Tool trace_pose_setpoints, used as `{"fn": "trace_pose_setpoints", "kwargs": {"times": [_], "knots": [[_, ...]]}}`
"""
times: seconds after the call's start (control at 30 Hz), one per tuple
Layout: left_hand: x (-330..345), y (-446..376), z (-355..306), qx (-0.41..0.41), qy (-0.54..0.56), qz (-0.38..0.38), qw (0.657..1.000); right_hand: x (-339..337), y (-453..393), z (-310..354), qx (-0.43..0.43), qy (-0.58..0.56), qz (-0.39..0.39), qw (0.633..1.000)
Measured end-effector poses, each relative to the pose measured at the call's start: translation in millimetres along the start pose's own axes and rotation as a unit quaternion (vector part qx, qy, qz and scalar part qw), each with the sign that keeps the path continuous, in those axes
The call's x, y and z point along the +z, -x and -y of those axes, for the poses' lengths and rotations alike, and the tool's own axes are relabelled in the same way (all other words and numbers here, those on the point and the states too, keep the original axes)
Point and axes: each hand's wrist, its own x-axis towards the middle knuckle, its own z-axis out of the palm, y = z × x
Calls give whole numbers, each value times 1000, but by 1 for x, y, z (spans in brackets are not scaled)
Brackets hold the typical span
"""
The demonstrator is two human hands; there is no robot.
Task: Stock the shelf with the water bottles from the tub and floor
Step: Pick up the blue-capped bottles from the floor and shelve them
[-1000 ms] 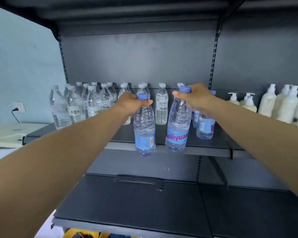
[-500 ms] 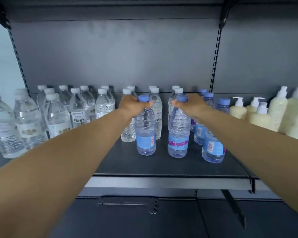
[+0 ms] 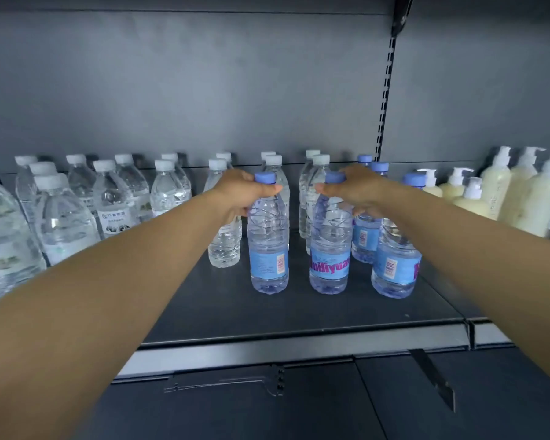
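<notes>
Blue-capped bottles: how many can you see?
6: clear plastic blue-capped bottles, one in the left hand, one in the right, one front right, three behind. More may hide.

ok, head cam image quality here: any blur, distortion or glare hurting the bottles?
Head view: wide-angle bending bows the shelf edge; white-capped bottles at far left smear out of focus; the blue-capped bottles held by the left hand and right hand stay sharp, labels partly readable; lighting soft, no harsh glare.
</notes>
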Motion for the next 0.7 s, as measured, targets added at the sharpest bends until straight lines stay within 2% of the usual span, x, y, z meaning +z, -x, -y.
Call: {"fn": "trace_pose_setpoints", "kwargs": {"times": [0.27,0.53,0.7], "knots": [[-4,4,-1,-4,14,28,999,-13,-3,-3,29,-44,62,997],[-6,4,-3,-11,-28,38,999,-17,-4,-2,34,-44,92,994],[-1,9,-4,-5,-45,28,999,-12,0,-9,10,-65,62,996]]}}
